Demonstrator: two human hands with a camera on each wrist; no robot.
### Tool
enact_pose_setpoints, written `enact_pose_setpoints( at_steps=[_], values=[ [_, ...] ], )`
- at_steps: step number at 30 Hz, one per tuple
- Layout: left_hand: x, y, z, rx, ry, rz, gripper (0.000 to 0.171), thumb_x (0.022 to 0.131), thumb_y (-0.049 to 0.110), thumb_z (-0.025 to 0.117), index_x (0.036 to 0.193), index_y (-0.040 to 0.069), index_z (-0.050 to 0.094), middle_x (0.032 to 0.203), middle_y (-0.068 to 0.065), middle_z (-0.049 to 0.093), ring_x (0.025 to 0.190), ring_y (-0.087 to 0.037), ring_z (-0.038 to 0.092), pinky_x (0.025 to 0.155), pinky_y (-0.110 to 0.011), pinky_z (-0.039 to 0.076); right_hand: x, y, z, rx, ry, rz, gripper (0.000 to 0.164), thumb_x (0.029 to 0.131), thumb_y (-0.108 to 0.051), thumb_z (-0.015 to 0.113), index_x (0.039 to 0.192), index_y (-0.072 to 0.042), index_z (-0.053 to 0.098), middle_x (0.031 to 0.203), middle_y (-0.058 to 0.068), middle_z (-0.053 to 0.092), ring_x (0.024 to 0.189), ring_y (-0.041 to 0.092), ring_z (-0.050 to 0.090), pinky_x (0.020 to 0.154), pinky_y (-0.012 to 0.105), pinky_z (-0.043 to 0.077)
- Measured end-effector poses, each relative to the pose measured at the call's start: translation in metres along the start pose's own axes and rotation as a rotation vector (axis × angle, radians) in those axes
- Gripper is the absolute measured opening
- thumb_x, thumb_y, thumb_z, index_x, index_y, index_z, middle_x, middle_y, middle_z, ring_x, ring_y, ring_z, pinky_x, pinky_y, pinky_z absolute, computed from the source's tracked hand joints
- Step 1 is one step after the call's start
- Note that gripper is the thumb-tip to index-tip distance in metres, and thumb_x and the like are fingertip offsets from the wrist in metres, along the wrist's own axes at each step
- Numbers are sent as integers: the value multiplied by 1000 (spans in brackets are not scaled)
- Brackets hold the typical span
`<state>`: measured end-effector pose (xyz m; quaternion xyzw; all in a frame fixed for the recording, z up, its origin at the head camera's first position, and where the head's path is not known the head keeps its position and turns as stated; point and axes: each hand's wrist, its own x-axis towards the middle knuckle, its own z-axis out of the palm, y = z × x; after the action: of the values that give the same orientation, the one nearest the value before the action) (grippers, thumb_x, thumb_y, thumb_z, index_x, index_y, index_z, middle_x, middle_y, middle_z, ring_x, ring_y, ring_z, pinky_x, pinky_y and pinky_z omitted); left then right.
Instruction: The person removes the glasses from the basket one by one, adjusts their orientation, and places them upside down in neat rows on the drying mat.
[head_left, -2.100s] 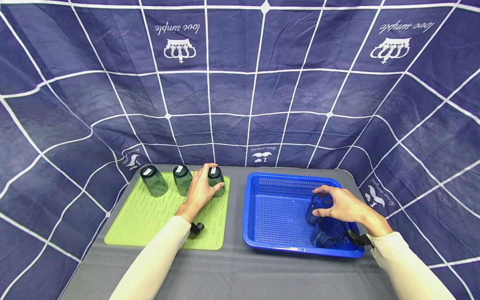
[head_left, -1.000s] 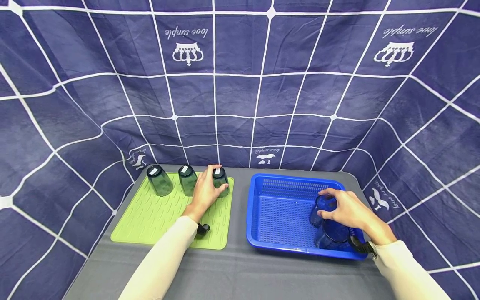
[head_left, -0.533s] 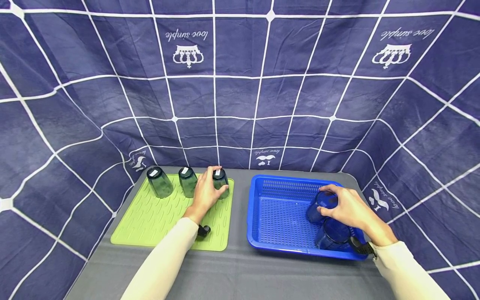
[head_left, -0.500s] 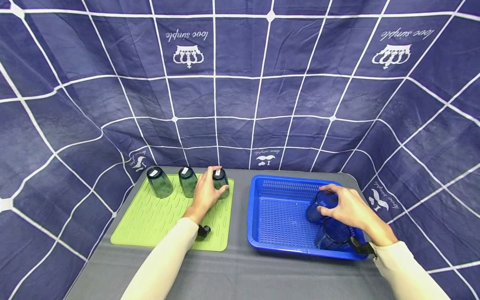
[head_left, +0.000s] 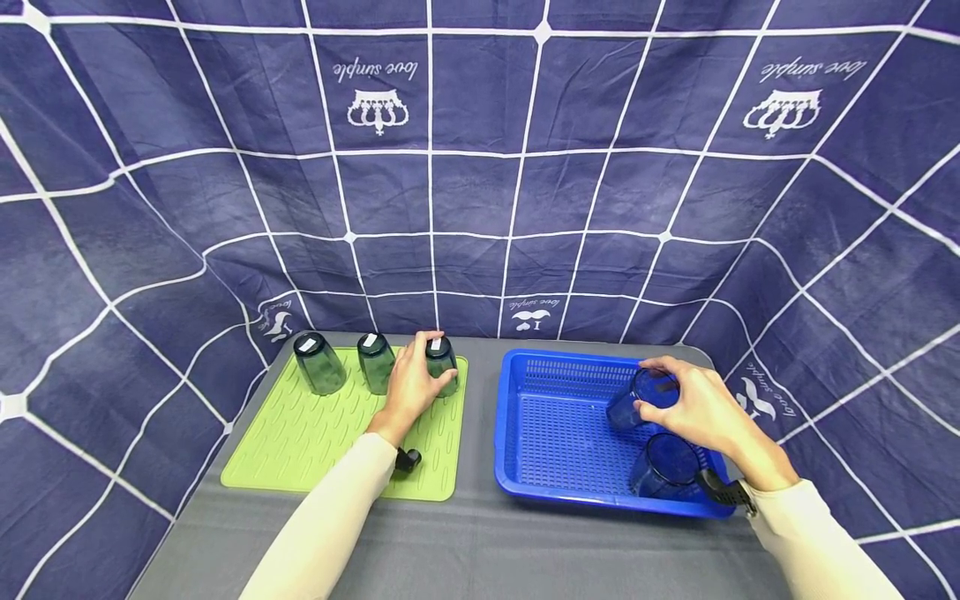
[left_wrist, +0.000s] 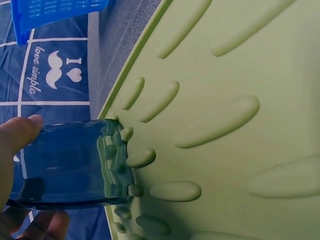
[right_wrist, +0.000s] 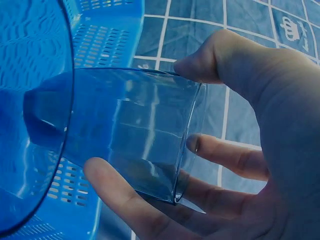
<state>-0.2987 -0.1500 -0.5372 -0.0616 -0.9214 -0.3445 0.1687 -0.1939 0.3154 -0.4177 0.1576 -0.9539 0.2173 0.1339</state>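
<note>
On the green ridged mat (head_left: 330,442), three tinted drinking glasses stand upside down in a row along the back. My left hand (head_left: 411,385) grips the rightmost glass (head_left: 441,363), thumb on one side and fingers on the other; its rim rests on the mat in the left wrist view. Over in the blue basket (head_left: 555,442), my right hand (head_left: 697,406) holds another drinking glass (head_left: 626,408) near its open rim, mouth up and tilted. The right wrist view shows thumb and fingers spread round this glass (right_wrist: 135,130). Whether its base touches the basket is unclear.
A second glass (head_left: 667,467) stands mouth up in the basket's near right corner, just below my right hand. The other mat glasses (head_left: 321,367) are left of my left hand. Grey cloth (head_left: 480,533) covers the table; blue checked fabric (head_left: 480,192) encloses its back and sides.
The glass in my right hand has lifted slightly, tilted, and shifted away from the near glass, leaving a wider gap. My left hand stays on its glass. The head view shifted slightly at first.
</note>
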Motion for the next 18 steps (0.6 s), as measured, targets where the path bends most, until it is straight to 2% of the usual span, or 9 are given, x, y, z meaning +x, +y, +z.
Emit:
enact_pose_setpoints(
  at_steps=[10,15,18],
  values=[
    [0,2,0,26,-15,-11,84,90,28,103,159,30,55,163,-14,72,132,-47,69,105,-66,61,-5,-8,-7,26,52,17,60,86,-33,101,140,-16,80,130,10,87,110,35,86,92,51,65],
    [0,5,-2,19,-14,-7,84,92,28,102,160,29,55,160,-17,72,133,-47,68,104,-66,62,-7,-15,-10,49,79,37,62,86,-34,102,142,-18,79,132,10,87,112,37,86,95,54,63],
    [-1,7,-2,10,-14,-7,83,92,27,102,160,28,55,159,-19,73,134,-47,67,105,-67,62,-8,-18,-11,59,102,39,64,86,-33,103,142,-19,79,131,11,87,112,39,86,93,51,63]
  ],
)
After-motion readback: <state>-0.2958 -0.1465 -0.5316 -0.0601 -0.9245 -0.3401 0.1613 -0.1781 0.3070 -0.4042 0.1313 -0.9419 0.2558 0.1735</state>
